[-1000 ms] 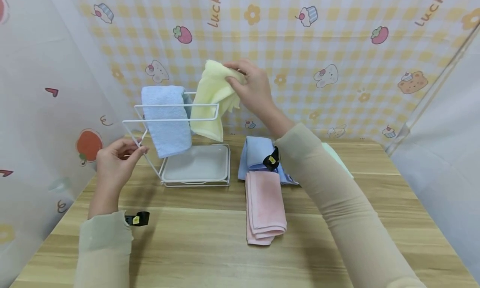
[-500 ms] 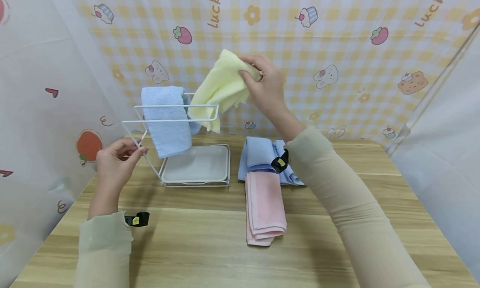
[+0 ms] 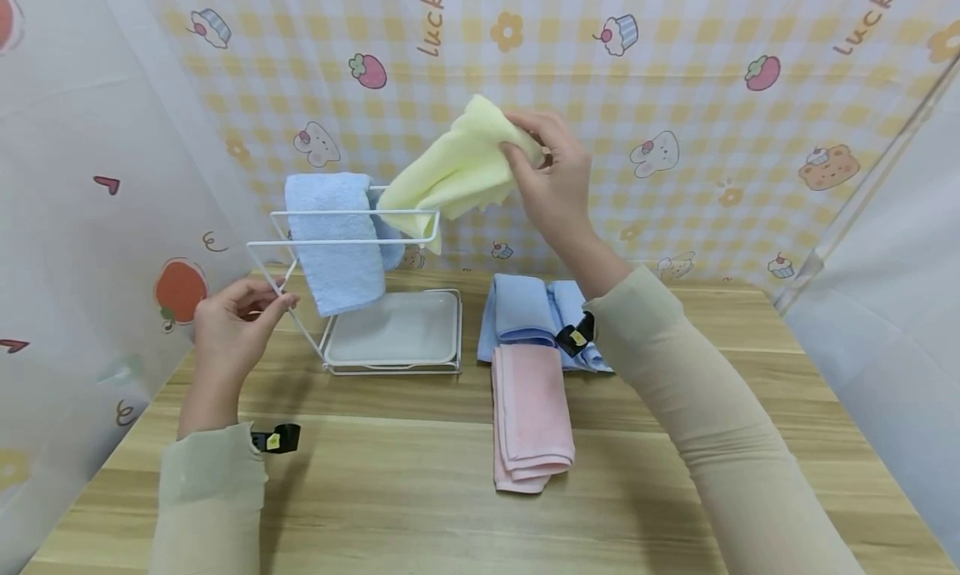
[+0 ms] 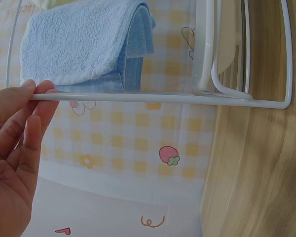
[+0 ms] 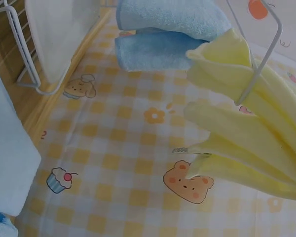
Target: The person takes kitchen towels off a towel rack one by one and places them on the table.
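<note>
A white wire rack (image 3: 341,242) stands at the left of the table, and my left hand (image 3: 236,329) pinches its slanting side wire between thumb and fingers. Over its upper bars hangs a light blue towel (image 3: 333,267). My right hand (image 3: 553,175), raised to the right of the rack, pinches a pale yellow towel (image 3: 465,162) by one end. The towel's lower end still lies among the rack's top bars. In the right wrist view the yellow towel (image 5: 256,128) drapes in loose folds past a bar end, while only a sliver of the hand shows at the edge.
A white tray (image 3: 393,329) sits in the rack's base. To its right on the wooden table (image 3: 360,483) lie folded blue towels (image 3: 522,304) and a folded pink towel (image 3: 532,412). A yellow-checked cloth wall (image 3: 570,83) rises close behind.
My right hand has moved right, drawing the yellow towel partly out of the rack's top bars. My left hand keeps its grip on the side wire.
</note>
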Demonstrator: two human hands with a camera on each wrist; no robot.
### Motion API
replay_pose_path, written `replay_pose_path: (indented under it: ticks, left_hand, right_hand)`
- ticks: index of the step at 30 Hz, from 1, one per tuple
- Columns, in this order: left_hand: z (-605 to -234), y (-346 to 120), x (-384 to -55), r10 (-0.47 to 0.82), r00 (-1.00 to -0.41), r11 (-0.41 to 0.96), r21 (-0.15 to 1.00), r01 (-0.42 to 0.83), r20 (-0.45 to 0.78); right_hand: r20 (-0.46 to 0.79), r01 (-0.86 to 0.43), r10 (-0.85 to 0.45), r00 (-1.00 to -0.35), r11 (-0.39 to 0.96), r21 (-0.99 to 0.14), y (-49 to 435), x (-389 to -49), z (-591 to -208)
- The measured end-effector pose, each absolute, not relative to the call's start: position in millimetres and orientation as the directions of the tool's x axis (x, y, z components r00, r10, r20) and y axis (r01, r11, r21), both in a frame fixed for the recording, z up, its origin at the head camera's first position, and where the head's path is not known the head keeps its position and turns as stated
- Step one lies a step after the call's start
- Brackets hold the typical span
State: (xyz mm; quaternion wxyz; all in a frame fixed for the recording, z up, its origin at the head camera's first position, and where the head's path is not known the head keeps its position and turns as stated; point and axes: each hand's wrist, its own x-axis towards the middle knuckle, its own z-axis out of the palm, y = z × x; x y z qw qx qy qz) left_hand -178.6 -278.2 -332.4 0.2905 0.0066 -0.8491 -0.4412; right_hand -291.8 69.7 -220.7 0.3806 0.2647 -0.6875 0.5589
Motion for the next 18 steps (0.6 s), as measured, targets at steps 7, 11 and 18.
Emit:
replay_pose_path:
  ticks: [7,11,18]
  left_hand:
    - [-333.1,-277.2,-179.5,-0.271,-0.817,0.599,0.753,0.272,0.51]
    - [-333.1,-276.7,-179.7,-0.275,-0.812,0.587,0.759,0.281,0.514]
    - [-333.5,-276.9,-180.2,-0.286,-0.817,0.577,0.771,0.269,0.5]
  right_hand:
    - [0.803,-0.775,0.113,-0.585,0.214,-0.595,75.0,-285.7,-218.4]
    - [0.827,-0.802,0.141,-0.545,0.2,-0.563,78.7,-285.4,-218.5]
    - [0.845,-0.832,0.22,-0.488,0.178,-0.526,87.9,-286.0,-217.5]
